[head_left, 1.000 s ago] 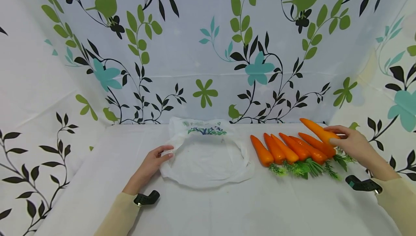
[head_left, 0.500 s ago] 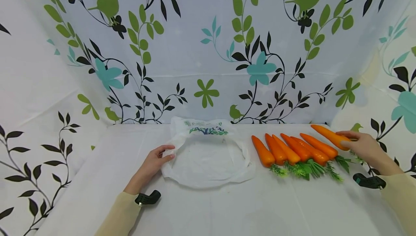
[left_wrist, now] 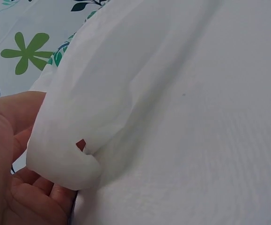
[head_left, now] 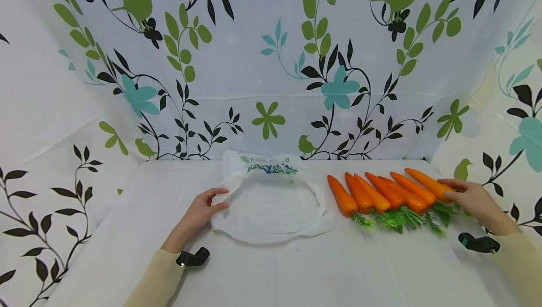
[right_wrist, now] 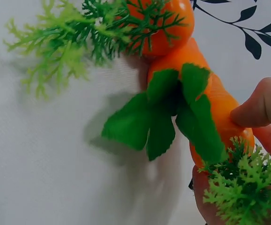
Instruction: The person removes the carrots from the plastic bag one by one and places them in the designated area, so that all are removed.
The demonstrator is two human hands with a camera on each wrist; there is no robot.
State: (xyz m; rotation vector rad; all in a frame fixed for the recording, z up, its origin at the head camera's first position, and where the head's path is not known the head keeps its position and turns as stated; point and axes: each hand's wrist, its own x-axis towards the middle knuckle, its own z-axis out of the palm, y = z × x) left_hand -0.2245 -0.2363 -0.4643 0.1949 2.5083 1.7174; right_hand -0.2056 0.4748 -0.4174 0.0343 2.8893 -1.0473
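At the left side of a white plastic bag [head_left: 271,237], my left hand [head_left: 204,210] holds the bag's edge. In the left wrist view the folded edge of the bag covers part of the fingers [left_wrist: 37,201]. To the right, several orange carrots [head_left: 340,196] with green tops lie side by side in a slanted row. My right hand [head_left: 474,203] grips the thick end of the rightmost carrot [head_left: 427,184]. The right wrist view shows the thumb pressed on the orange side and other fingers below, with frilly leaves [right_wrist: 243,192] hanging over them.
The bag lies with its wide mouth toward me and a printed green and blue tree at its back. White cloth [head_left: 271,279] covers the table. A patterned curtain [head_left: 237,67] with birds and leaves hangs behind the table's back edge.
My right hand has moved right and down with its carrot, which was raised over the row and now lies beside the others. My left hand stays at the bag's edge.
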